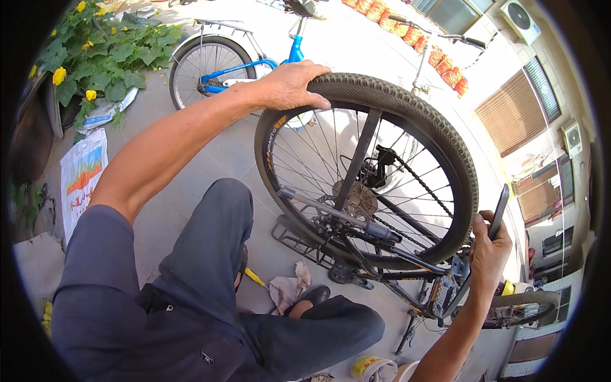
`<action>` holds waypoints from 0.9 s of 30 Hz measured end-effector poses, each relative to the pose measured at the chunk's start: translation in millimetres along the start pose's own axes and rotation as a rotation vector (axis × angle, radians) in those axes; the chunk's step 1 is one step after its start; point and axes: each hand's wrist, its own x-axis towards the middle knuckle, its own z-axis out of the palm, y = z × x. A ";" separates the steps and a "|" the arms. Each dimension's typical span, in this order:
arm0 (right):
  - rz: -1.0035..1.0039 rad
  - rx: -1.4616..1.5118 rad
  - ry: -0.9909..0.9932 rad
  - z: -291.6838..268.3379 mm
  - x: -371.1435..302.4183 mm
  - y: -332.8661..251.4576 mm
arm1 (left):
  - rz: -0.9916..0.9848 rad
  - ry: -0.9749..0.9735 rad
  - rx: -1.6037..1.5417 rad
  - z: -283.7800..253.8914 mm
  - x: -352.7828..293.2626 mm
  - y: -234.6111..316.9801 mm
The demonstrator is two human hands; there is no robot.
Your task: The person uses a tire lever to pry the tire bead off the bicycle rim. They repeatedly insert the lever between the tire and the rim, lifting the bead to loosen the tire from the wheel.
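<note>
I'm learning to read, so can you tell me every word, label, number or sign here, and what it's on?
I won't copy words out, but here's where they are:
Black wheel rim: white and orange lettering.
White sack: red characters below a picture.
Bicycle frame tube: pale lettering, too small.
Dark shirt: emblem, too small.
Bucket: coloured label, too blurred.

Tyre dark grey, knobbly-patterned; bicycle frame blue; flowers yellow; sacks orange-red.

Head-worn fisheye view, facing downward, near the bicycle wheel
</note>
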 end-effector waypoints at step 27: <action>0.504 1.005 -0.458 113.4 -61.8 -2.9 | 0.158 0.157 -0.051 11.3 26.9 30.0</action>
